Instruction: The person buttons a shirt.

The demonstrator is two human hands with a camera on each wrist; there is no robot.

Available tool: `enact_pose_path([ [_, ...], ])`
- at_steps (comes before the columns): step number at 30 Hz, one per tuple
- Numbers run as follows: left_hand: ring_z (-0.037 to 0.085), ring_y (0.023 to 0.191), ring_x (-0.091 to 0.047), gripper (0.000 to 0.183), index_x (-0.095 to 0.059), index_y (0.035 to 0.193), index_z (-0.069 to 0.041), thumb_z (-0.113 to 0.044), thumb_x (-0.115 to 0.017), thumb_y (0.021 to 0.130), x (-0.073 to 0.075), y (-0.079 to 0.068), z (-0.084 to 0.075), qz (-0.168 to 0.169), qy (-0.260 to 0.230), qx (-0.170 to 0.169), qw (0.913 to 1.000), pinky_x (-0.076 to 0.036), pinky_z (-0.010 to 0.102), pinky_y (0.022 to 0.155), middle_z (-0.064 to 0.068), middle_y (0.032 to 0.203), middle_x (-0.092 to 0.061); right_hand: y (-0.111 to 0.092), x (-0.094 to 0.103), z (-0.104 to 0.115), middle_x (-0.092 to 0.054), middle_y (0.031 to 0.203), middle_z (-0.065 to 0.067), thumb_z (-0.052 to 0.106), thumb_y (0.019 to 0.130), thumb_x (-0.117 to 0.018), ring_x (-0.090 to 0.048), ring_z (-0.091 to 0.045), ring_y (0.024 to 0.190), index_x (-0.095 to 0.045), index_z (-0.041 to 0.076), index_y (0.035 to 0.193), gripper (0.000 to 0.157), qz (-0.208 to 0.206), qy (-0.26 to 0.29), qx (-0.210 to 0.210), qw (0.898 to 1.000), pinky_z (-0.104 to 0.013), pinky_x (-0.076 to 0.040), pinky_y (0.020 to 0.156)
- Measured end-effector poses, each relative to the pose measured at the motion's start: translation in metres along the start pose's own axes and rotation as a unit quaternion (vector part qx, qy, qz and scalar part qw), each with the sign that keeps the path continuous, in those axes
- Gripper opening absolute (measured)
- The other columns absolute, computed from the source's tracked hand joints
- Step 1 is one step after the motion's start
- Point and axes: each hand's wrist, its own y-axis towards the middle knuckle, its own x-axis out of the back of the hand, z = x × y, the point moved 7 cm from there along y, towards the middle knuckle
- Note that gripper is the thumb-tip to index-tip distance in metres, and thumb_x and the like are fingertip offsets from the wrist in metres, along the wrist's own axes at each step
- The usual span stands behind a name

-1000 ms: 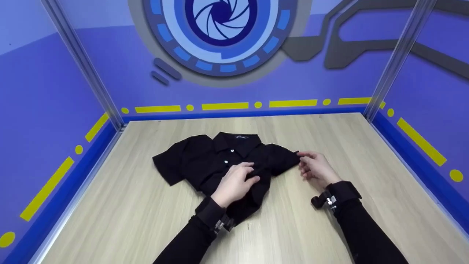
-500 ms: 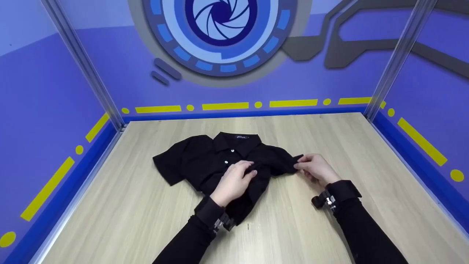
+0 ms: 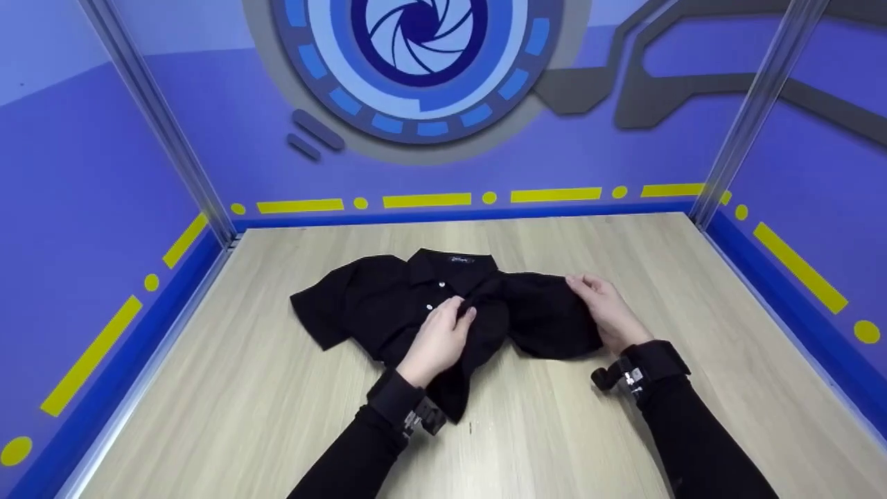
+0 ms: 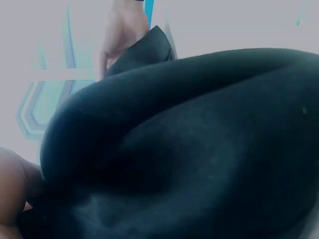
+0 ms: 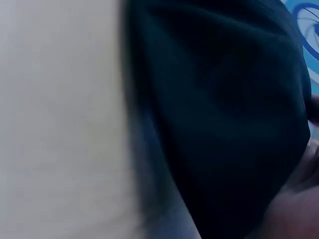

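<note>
A small black short-sleeved shirt point(image 3: 374, 305) with a collar and white buttons lies front up on the table, its collar toward the back wall. My left hand point(image 3: 433, 346) pinches the front cloth beside the buttons, raising it into a fold. Out to the right, my right hand point(image 3: 606, 312) grips the hem of the sleeve point(image 3: 554, 315), which is spread wide. Bulging black cloth point(image 4: 189, 139) fills most of the left wrist view, with left-hand fingers point(image 4: 15, 184) at its edge. In the right wrist view the sleeve hangs from the right hand's fingers point(image 5: 299, 199), partly out of frame.
The pale wood table point(image 3: 229, 416) is bounded by a blue-purple back wall point(image 3: 429, 173) and matching side walls. Metal posts point(image 3: 755, 104) stand at the back corners. Each wrist carries a small camera point(image 3: 603, 378).
The right hand has gone from the sleeve's tip to holding its hem, and the sleeve is now pulled out wider and lower. The left hand has shifted slightly left, lifting the front cloth.
</note>
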Motion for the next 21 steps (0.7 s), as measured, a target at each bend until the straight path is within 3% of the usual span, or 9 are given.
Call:
enact_pose_path([
  [3,0.021,0.085,-0.057,0.021,-0.055,0.095,-0.013,-0.03,-0.046,0.102,0.0,0.0,0.001,-0.008,-0.007,0.003,0.9999,-0.049,0.039,0.08,0.002,0.087,-0.057,-0.006,-0.007,-0.006,-0.064,0.095,0.001,0.035,0.091,-0.067,-0.062,-0.014,0.09,-0.056,0.005,0.108,0.036,0.068,0.008,-0.055,0.996,-0.028,-0.052,0.08],
  [6,0.021,0.087,-0.059,0.021,-0.057,0.099,-0.012,-0.03,-0.046,0.103,0.0,0.0,0.003,-0.011,-0.012,0.011,0.9998,-0.049,0.039,0.082,0.003,0.091,-0.059,-0.016,-0.018,-0.013,-0.067,0.099,-0.002,0.03,0.085,-0.075,-0.063,-0.016,0.092,-0.06,0.004,0.112,0.041,0.166,-0.084,-0.096,0.978,-0.03,-0.052,0.083],
  [10,0.024,0.094,-0.062,0.022,-0.058,0.104,-0.011,-0.029,-0.045,0.103,0.001,0.001,0.005,-0.016,-0.018,0.019,0.9995,-0.05,0.041,0.085,0.005,0.098,-0.063,-0.028,-0.032,-0.013,-0.069,0.093,-0.001,0.02,0.08,-0.079,-0.063,-0.013,0.085,-0.067,0.0,0.102,0.032,0.29,-0.163,-0.082,0.939,-0.027,-0.051,0.08],
  [13,0.027,0.104,-0.063,0.026,-0.059,0.111,-0.008,-0.029,-0.045,0.103,0.002,0.001,0.007,-0.02,-0.021,0.028,0.9992,-0.049,0.043,0.091,0.008,0.108,-0.065,-0.036,-0.04,-0.009,-0.07,0.096,-0.004,0.01,0.082,-0.073,-0.064,-0.015,0.088,-0.065,-0.005,0.105,0.029,0.352,-0.116,-0.064,0.927,-0.029,-0.052,0.082],
  [15,0.028,0.111,-0.061,0.03,-0.058,0.117,-0.006,-0.029,-0.045,0.103,0.003,0.0,0.008,-0.02,-0.025,0.036,0.9988,-0.048,0.043,0.096,0.011,0.115,-0.065,-0.037,-0.04,-0.006,-0.07,0.102,-0.006,0.008,0.086,-0.068,-0.066,-0.017,0.092,-0.062,-0.003,0.113,0.029,0.351,-0.058,-0.078,0.931,-0.03,-0.052,0.084],
  [17,0.028,0.114,-0.06,0.033,-0.058,0.119,-0.004,-0.03,-0.044,0.103,0.003,0.0,0.01,-0.02,-0.027,0.042,0.9986,-0.047,0.043,0.098,0.012,0.118,-0.064,-0.034,-0.036,-0.003,-0.07,0.107,-0.006,0.009,0.091,-0.062,-0.067,-0.018,0.095,-0.058,0.001,0.12,0.031,0.318,-0.004,-0.08,0.945,-0.031,-0.053,0.086],
  [21,0.027,0.11,-0.061,0.032,-0.058,0.117,-0.005,-0.03,-0.045,0.103,0.006,0.001,0.008,-0.037,-0.039,0.039,0.9978,-0.048,0.042,0.096,0.011,0.115,-0.064,-0.018,-0.014,0.003,-0.069,0.106,0.001,0.014,0.095,-0.06,-0.068,-0.014,0.092,-0.053,0.012,0.12,0.026,0.18,0.08,-0.059,0.979,-0.027,-0.054,0.083],
])
